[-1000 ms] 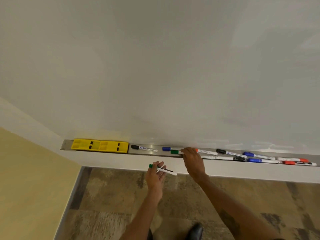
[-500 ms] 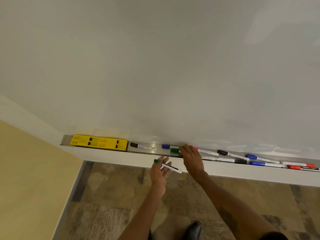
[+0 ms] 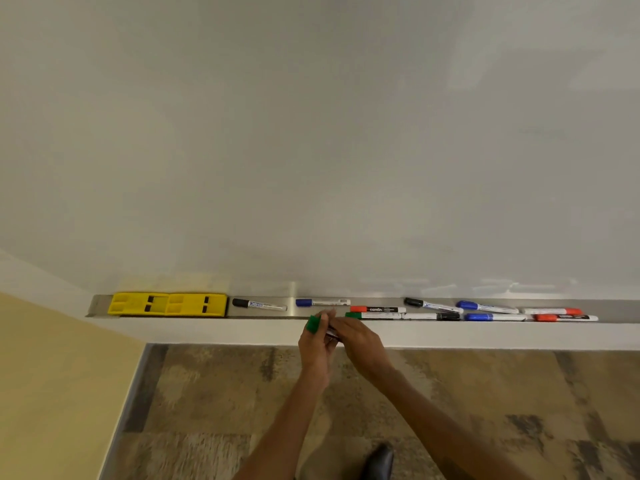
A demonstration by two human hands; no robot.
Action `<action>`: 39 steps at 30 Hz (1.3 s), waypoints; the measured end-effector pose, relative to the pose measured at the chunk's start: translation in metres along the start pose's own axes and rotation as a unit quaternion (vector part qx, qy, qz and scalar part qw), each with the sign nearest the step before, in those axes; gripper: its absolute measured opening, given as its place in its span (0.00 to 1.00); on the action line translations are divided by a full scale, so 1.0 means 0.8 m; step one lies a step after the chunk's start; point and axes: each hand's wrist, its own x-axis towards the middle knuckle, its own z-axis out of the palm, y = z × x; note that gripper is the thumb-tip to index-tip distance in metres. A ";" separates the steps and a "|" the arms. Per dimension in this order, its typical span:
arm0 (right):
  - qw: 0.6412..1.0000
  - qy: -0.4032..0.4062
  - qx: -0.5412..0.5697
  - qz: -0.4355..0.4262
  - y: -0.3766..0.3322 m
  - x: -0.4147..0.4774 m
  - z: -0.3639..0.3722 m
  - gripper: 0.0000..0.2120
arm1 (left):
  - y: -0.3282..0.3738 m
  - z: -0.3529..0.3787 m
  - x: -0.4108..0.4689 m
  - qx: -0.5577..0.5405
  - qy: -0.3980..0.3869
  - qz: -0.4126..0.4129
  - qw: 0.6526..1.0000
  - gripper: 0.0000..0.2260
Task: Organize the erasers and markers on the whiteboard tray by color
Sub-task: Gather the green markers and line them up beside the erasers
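**Around the Board**

A mottled brown and tan floor [image 3: 214, 410] fills the lower part of the view; a yellow wall [image 3: 45, 393] stands at the left, edged by a grey baseboard strip [image 3: 138, 393]; a dark shoe [image 3: 379, 459] shows at the bottom edge, on the floor.

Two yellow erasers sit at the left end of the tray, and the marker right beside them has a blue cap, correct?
Not quite. In the head view the two yellow erasers are at the left end of the tray, but the marker right beside them has a black cap. The blue-capped marker lies one place further right.
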 end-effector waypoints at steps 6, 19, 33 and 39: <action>0.994 0.039 -0.051 0.088 0.049 -0.007 -0.022 0.17 | -0.015 -0.003 -0.001 -0.016 0.061 -0.023 0.998 0.06; 0.988 -0.054 -0.080 0.122 0.095 0.005 -0.057 0.14 | -0.038 0.022 -0.017 -0.010 0.058 -0.047 0.997 0.08; 0.998 -0.019 0.052 0.006 0.018 0.024 -0.035 0.14 | -0.001 0.015 -0.013 -0.041 0.039 -0.014 0.998 0.11; 0.983 -0.014 0.160 0.085 -0.026 0.052 -0.004 0.13 | 0.055 -0.029 0.003 -0.071 0.099 0.002 0.993 0.16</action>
